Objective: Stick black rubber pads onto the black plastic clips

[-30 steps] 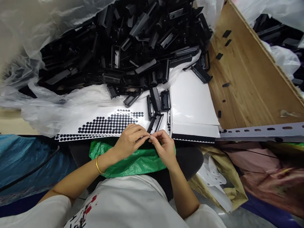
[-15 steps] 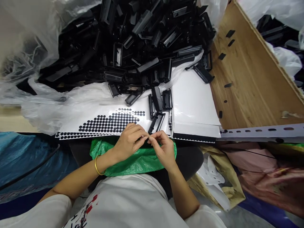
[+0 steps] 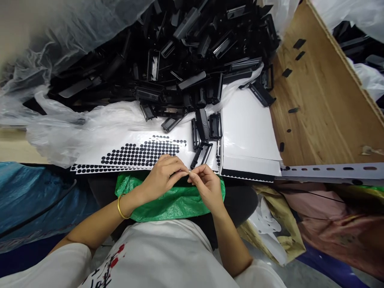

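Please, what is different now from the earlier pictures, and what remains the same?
The plastic film at upper left changed shape; its top edge reaches further right than in the previous picture. The black parts shifted slightly rightward in view, probably from camera movement, keeping their layout. No taking or releasing is visible. The left hand and right hand remain fingertips together; anything pinched is too small to tell.

The far black casings (image 3: 192, 81) are plastic, matt with shinier patches. Wrinkled translucent plastic film (image 3: 60, 138) lies left; the dotted sticker sheet (image 3: 141, 155) looks smooth and glossy. At right, the wood-grained board (image 3: 327, 112) has a smooth face and rough edge. Near: shiny, crinkled green plastic sheeting (image 3: 174, 207), polished metal bangle (image 3: 119, 206), matt cloth T-shirt (image 3: 171, 250).
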Motion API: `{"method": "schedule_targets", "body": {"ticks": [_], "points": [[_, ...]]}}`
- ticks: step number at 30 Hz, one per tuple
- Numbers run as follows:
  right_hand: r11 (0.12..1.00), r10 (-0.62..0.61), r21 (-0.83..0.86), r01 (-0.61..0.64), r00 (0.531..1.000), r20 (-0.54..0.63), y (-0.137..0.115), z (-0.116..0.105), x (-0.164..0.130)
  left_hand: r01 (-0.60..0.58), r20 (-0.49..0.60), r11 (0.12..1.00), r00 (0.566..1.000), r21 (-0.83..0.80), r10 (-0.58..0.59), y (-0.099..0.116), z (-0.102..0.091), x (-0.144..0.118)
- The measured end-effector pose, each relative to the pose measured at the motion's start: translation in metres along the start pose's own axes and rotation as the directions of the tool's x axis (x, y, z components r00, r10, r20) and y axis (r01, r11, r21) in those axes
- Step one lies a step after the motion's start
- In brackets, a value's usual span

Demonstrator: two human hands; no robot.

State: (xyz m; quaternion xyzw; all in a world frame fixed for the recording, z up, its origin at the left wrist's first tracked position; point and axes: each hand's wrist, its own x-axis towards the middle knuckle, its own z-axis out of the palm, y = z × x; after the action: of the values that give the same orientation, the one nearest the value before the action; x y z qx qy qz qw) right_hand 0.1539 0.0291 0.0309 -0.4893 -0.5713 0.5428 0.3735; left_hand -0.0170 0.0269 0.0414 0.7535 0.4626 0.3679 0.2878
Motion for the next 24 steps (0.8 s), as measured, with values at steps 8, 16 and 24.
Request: {"method": "schedule_targets", "body": {"ticks": [8,16,24], "points": [[0.982,-0.041,-0.174,0.069,0.987,0.158,-0.007,-0.003,0.005,-0.012,0.141,0.996,0.99,-0.091,0.025,-0.009,-0.01,-0.001],[0.997,0.066,0.023,-0.071,0.984,0.163,-0.001,0.002,0.004,0.152,0.193,0.966,0.975,-0.211,-0.112,-0.008,-0.011,0.0],[0.994,0.068,-0.105,-0.04,0.957,0.28,0.007,-0.005,-0.007,0.222,0.351,0.912,0.932,-0.346,-0.094,-0.016,0.005,-0.005]]}}
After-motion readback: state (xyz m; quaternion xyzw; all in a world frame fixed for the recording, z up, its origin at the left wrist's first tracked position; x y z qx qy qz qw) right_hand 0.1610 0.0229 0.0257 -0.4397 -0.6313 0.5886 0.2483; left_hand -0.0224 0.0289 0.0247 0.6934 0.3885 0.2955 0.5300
